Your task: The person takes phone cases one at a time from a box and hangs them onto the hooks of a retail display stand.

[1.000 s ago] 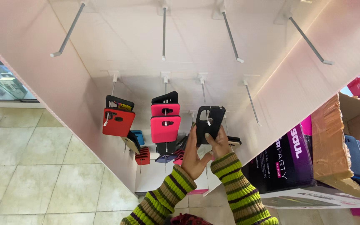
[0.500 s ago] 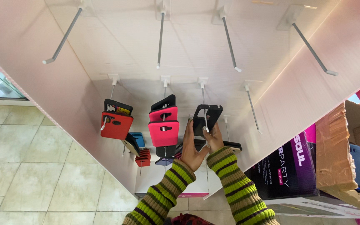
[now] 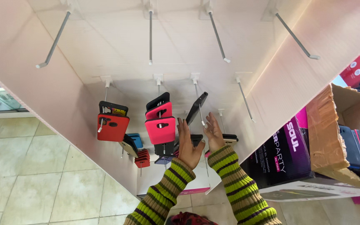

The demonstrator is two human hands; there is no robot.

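A black phone case [image 3: 197, 107] hangs tilted on a metal wall hook [image 3: 199, 100] and is seen nearly edge-on. My left hand [image 3: 188, 143] is raised just below it, palm showing, fingertips against the case's lower end. Just to the right, my right hand [image 3: 213, 134] has its fingers spread close to the hook's tip and holds nothing. Both arms wear green and brown striped sleeves. To the left hang pink cases [image 3: 160, 125] on one hook and a red case [image 3: 112, 126] on another.
Long bare hooks [image 3: 218, 35] jut from the pale wall panel above. More cases [image 3: 141, 157] hang lower down. At the right stand a black and purple box [image 3: 284, 154] and an open cardboard carton [image 3: 326, 137]. A tiled floor [image 3: 34, 175] lies at the left.
Earlier both hands held the black case flat against the hook. Now it hangs on the hook turned edge-on, and my fingers have opened and eased off it.
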